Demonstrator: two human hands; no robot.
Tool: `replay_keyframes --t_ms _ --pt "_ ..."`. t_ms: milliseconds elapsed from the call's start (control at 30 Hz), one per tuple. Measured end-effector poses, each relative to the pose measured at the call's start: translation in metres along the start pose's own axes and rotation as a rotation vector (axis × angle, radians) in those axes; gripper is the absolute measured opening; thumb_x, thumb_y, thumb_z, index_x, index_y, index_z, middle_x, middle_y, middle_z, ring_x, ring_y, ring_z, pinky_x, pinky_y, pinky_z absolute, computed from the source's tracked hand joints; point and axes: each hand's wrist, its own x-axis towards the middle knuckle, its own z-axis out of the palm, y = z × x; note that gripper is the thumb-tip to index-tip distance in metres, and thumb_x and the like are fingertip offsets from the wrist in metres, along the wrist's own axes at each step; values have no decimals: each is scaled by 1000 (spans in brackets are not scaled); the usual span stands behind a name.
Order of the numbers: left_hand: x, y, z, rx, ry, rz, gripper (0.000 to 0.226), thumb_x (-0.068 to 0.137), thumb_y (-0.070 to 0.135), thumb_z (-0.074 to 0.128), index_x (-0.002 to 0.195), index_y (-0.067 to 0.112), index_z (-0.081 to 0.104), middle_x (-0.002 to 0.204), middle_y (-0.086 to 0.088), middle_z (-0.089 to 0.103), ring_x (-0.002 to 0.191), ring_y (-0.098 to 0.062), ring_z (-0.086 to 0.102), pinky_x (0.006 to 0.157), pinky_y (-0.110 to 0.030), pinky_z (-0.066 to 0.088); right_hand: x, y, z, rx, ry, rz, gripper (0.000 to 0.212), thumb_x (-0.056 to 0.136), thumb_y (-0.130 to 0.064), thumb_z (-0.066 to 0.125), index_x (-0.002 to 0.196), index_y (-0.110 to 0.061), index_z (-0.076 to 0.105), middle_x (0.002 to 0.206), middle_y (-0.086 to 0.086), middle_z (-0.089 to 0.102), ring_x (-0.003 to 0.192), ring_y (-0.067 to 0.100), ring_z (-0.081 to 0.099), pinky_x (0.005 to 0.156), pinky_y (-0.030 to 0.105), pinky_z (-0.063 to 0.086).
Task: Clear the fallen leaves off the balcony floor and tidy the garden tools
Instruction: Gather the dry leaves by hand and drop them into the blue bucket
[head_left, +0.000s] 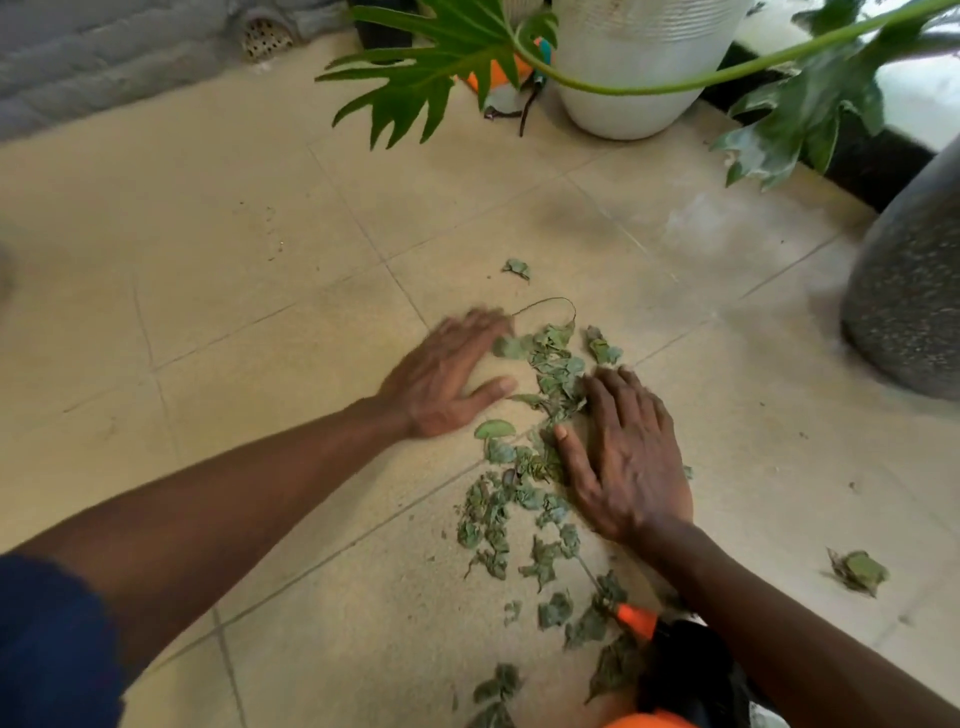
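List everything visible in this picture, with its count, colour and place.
fallen leaves: many, dull green, floor centre, between the hands
stray leaf: one, green, floor, far right
white pot: one, white, top
grey pot: one, speckled grey, right edge
plant fronds: several, green, top
tools: count unclear, orange and teal, left of white pot
orange-black tool: one, bottom, beside right forearm
tiled floor: one, beige, everywhere
left hand: one, flat on floor, left of leaves
right hand: one, flat on leaves

leaves (556, 364): dull grey-green
floor (234, 218): sandy beige, tiled
pot (634, 78): white, ribbed
planter (914, 291): grey, speckled
tool (638, 621): orange, black
your sleeve (47, 639): navy
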Motion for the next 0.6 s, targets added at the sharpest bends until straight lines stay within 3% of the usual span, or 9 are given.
replay_keyframes --t_ms 67,133,233,300,367,500,600 --pt "-7 16 4 -99 -15 146 83 97 70 30 165 26 12 172 0 15 158 -12 9 127 -38 6 1 0 0 -5 5 -6 78 102 -70 11 160 -19 21 170 5 17 159 19 3 130 44 8" --pt "7 19 -7 -90 58 183 81 97 65 37 164 24 18 172 -2 17 155 -11 15 123 -36 10 1 0 1 -8 1 -9 78 102 -71 12 160 -20 20 170 5 17 159 19 3 129 45 8" --pt "55 0 -32 -62 129 -63 85 97 73 35 164 24 14 173 -1 6 155 -17 12 121 -45 16 1 2 1 20 -1 -4 79 101 -72 12 160 -21 20 170 3 17 159 17 2 130 44 7" --pt "84 -15 -43 -93 69 -249 93 93 83 29 165 29 5 174 3 -5 159 -20 -1 126 -51 9 1 2 1 45 6 -5 81 100 -74 11 160 -21 21 170 4 18 159 17 3 130 43 7" --pt "99 -22 -45 -117 19 -320 97 91 86 26 166 29 2 174 1 -7 160 -20 -7 129 -51 5 1 1 -1 58 4 -1 83 99 -75 10 160 -22 21 170 3 18 158 16 3 130 42 6" --pt "101 1 -33 -60 -100 -161 101 83 90 13 166 30 11 174 0 -3 160 -21 -5 129 -53 0 3 0 -5 58 -7 -9 85 96 -77 4 161 -23 19 170 3 17 158 16 2 129 42 6" --pt "77 35 -11 -73 -141 50 91 89 81 11 162 29 26 173 -1 5 160 -20 -2 128 -50 -5 2 -1 -4 34 43 15 77 101 -71 9 155 -21 30 163 7 33 154 22 21 127 44 16"
